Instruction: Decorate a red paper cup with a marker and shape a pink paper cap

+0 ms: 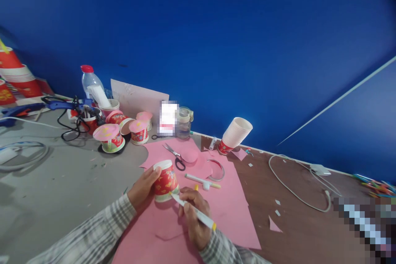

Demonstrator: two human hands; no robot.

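My left hand (142,188) is wrapped around an upside-down red patterned paper cup (165,180) standing on a pink paper sheet (229,206). My right hand (194,214) grips a white marker with a yellow end (193,210), its tip touching the cup's rim at the paper. A second marker (202,181) with its cap off lies just beyond, next to black-handled scissors (175,157) and a pink paper disc (189,155).
Several cups with pink tops (109,137) stand at the left, near a blue glue gun (66,105), a water bottle (89,80) and a glass jar (184,123). A tilted stack of cups (235,134) and a white cable (293,185) lie to the right.
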